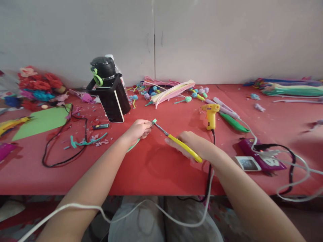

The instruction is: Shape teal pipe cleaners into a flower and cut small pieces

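My left hand (139, 131) pinches a mint-green pipe cleaner (133, 146) above the red table. Its short end sticks out past my fingertips, and the rest curves down below the hand. Yellow-handled scissors (185, 148) are in my right hand (193, 143), with fingers wrapped around the handle. The blade tips reach the pipe cleaner's short end, right beside my left fingertips. Whether the blades are closed on it I cannot tell. A yellow glue gun (211, 116) stands on the table beyond my right hand.
A black bottle (103, 69) stands behind a propped phone (111, 104). Pipe cleaner bundles (174, 92) lie at the back, more (290, 88) at right. A purple power bank-like pouch (272, 163) with cables lies right. A white cable (151, 205) crosses my lap. Green paper (45, 121) lies left.
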Demonstrator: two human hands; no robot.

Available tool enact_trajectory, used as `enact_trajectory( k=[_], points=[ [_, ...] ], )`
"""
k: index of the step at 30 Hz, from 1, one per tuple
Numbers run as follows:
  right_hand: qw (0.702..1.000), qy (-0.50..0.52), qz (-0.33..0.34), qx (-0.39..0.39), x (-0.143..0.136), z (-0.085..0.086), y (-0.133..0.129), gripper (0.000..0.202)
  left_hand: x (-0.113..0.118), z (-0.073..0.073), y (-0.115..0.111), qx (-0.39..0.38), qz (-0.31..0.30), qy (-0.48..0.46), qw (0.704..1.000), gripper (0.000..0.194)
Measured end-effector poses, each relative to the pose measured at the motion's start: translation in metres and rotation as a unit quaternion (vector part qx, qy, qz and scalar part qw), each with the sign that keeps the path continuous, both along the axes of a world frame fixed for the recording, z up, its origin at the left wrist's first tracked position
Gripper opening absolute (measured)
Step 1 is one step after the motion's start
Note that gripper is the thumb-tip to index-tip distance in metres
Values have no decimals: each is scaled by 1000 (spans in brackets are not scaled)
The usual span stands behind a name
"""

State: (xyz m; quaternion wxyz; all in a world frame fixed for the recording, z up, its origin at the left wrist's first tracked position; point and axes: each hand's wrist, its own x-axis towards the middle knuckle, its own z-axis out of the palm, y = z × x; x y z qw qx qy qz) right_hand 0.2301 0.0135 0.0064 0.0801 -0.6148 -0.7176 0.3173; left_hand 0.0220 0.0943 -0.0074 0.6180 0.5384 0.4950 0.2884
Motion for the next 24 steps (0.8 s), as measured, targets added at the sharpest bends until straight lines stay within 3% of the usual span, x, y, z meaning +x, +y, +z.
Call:
enact_trajectory(
  k=[24],
  points=[
    [998, 35, -30, -36, 3, -7, 6, 64, 1, 3, 2, -24, 2, -4, 1000, 31]
  ],
)
